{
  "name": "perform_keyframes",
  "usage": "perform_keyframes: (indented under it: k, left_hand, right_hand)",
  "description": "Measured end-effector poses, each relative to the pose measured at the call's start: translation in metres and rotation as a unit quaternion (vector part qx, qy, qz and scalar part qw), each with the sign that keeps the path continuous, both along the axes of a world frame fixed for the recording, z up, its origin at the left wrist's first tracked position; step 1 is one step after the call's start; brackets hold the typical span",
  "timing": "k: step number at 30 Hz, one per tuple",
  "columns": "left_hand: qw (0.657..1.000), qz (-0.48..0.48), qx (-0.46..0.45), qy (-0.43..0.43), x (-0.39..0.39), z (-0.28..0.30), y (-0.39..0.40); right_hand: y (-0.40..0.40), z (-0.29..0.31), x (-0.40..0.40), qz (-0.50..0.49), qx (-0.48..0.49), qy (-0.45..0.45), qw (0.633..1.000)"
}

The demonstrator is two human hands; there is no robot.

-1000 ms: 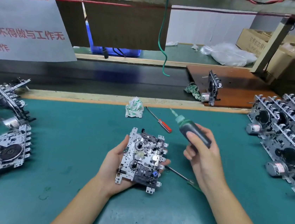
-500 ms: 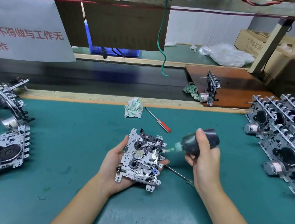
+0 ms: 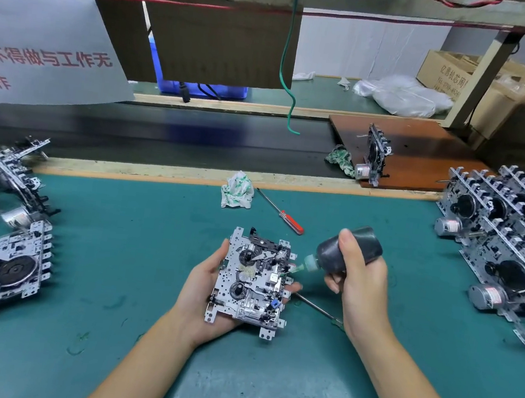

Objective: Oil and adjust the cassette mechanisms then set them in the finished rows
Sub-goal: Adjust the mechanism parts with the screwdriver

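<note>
Cassette mechanism (image 3: 253, 283) lies face-up in the left hand (image 3: 207, 294) above the teal counter (image 3: 124, 248), fingers curled round its edges. Right hand (image 3: 361, 285) grips a dark oil bottle (image 3: 346, 252) tipped sideways, green nozzle at the mechanism's right edge. Red-handled screwdriver (image 3: 281, 212) lies behind; finished rows (image 3: 507, 246) stand at far right, loose mechanisms (image 3: 3, 254) at left.

A crumpled white-and-green rag (image 3: 237, 189) lies on the green mat (image 3: 139, 237) near its far edge, with a red-handled screwdriver (image 3: 281, 212) just beside it to the right. Beyond them runs a dark conveyor belt (image 3: 170, 132). A white sign with red characters (image 3: 41, 29) hangs at the left, a green wire (image 3: 286, 61) dangles at centre, and cardboard boxes (image 3: 512, 93) stand at the far right beside a clear plastic bag (image 3: 403, 95).
</note>
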State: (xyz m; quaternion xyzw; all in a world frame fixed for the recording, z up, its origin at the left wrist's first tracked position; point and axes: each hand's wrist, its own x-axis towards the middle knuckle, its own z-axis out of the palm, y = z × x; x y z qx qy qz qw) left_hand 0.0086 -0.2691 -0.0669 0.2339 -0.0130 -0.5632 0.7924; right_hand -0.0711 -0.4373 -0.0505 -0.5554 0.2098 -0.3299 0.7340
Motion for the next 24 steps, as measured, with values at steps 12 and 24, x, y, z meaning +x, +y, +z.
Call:
perform_keyframes:
  k: [12, 24]
  left_hand:
    - [1.000, -0.002, 0.012, -0.016, 0.001, -0.002, 0.000]
    - [0.999, 0.005, 0.020, -0.035, 0.002, -0.007, 0.002]
  right_hand:
    - [0.001, 0.001, -0.002, 0.005, -0.018, -0.019, 1.000]
    - [-0.020, 0.015, -0.007, -0.057, -0.006, -0.043, 0.997]
